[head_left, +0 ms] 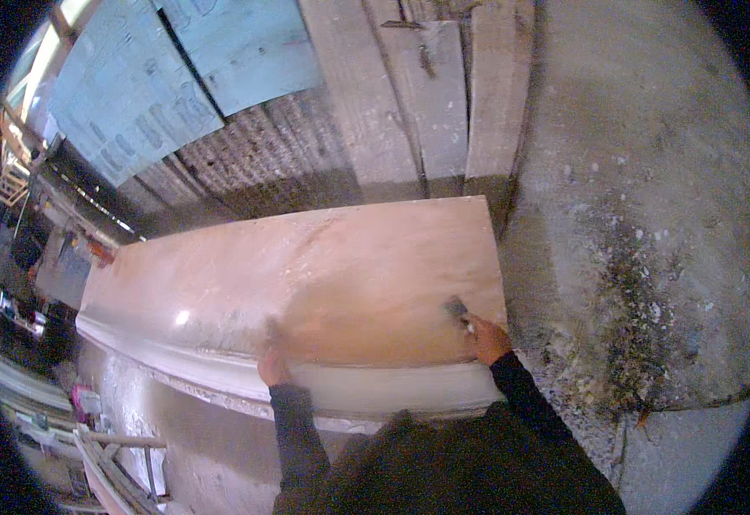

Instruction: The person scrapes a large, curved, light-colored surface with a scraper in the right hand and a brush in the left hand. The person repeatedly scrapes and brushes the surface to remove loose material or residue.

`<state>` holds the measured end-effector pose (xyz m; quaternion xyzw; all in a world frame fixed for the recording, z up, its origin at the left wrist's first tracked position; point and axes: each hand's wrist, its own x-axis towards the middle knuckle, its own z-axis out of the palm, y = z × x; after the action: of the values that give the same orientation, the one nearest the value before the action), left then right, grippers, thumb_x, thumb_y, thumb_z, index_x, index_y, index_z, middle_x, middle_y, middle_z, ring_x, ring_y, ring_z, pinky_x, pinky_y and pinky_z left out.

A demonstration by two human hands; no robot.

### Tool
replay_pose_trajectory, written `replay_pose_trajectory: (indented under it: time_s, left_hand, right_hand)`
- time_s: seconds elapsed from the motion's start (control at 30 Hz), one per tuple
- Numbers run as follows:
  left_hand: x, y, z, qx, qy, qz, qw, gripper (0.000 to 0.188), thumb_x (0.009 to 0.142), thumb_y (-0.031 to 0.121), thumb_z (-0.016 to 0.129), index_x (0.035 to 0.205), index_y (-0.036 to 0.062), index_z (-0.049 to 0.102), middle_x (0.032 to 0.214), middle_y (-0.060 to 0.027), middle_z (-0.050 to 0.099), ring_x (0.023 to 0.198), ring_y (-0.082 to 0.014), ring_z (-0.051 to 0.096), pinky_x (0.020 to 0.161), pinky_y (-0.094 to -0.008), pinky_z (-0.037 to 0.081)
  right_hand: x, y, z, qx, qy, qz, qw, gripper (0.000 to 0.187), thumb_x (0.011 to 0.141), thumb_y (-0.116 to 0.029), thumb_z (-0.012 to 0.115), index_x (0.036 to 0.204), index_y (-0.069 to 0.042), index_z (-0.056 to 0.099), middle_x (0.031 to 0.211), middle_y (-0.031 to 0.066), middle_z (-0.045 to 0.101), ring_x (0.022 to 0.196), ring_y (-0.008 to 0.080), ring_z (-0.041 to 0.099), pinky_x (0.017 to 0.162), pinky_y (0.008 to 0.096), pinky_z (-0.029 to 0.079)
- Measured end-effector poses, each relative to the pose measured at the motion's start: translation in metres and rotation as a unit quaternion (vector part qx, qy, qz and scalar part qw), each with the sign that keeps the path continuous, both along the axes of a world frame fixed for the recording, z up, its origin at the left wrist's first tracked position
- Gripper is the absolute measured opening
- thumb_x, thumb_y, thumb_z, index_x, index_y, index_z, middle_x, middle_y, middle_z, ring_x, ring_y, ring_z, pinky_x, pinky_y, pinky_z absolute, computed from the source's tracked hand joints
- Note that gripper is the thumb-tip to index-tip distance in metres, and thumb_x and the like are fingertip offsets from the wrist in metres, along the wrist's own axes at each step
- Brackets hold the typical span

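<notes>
A long slab [375, 257] with an orange-brown face and a white, rounded near edge lies before me, its near strip looking smooth and pale. Over the right end of the slab, my right hand [490, 343] is closed round a small scraper [455, 308] with a dark, flat head and a light handle, the head at or just above the surface. My left hand [272, 367] is at the boundary between the brown face and the white edge. From its fingers a dark grey shape sticks out, too smeared by motion to name.
Behind the slab stand wooden boards [439, 103], a corrugated sheet [263, 146] and light blue panels [177, 69]. The stained floor [649, 172] to the right carries a patch of dark debris [632, 309]. At lower left is a wooden frame [104, 472].
</notes>
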<state>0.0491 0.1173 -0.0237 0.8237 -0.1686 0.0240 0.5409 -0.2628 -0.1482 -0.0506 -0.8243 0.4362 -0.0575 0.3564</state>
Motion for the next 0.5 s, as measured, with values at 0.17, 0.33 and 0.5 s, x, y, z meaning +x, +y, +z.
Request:
replay_pose_trajectory:
  time_s: [0.17, 0.33, 0.5]
  left_hand:
    - [0.019, 0.081, -0.032, -0.283, 0.083, 0.019, 0.955, 0.016, 0.076, 0.008, 0.049, 0.09, 0.0016, 0.053, 0.076, -0.0029, 0.051, 0.06, -0.0088, 0.047, 0.051, -0.0209, 0.039]
    - [-0.002, 0.071, -0.003, -0.198, 0.076, -0.013, 0.977, 0.018, 0.078, 0.011, 0.046, 0.087, -0.002, 0.054, 0.084, -0.0049, 0.053, 0.069, -0.0115, 0.049, 0.056, -0.0225, 0.04]
    - [0.031, 0.105, -0.008, -0.11, 0.031, -0.031, 0.993, 0.018, 0.075, 0.012, 0.048, 0.083, -0.0016, 0.055, 0.082, -0.0065, 0.055, 0.066, -0.0117, 0.051, 0.051, -0.0232, 0.041]
  right_hand:
    - [0.064, -0.039, -0.001, -0.063, 0.079, 0.055, 0.993, 0.036, 0.069, -0.021, 0.052, 0.105, -0.015, 0.051, 0.083, 0.0143, 0.059, 0.075, 0.0313, 0.056, 0.067, 0.0412, 0.045]
    - [0.137, -0.068, -0.037, -0.088, 0.067, 0.013, 0.994, 0.034, 0.07, -0.02, 0.051, 0.103, -0.014, 0.053, 0.088, 0.0149, 0.058, 0.084, 0.0311, 0.054, 0.073, 0.0395, 0.043]
    - [0.163, -0.03, -0.008, -0.108, 0.083, 0.038, 0.99, 0.031, 0.072, -0.024, 0.05, 0.101, -0.013, 0.055, 0.092, 0.0154, 0.057, 0.086, 0.0311, 0.054, 0.074, 0.0392, 0.043]
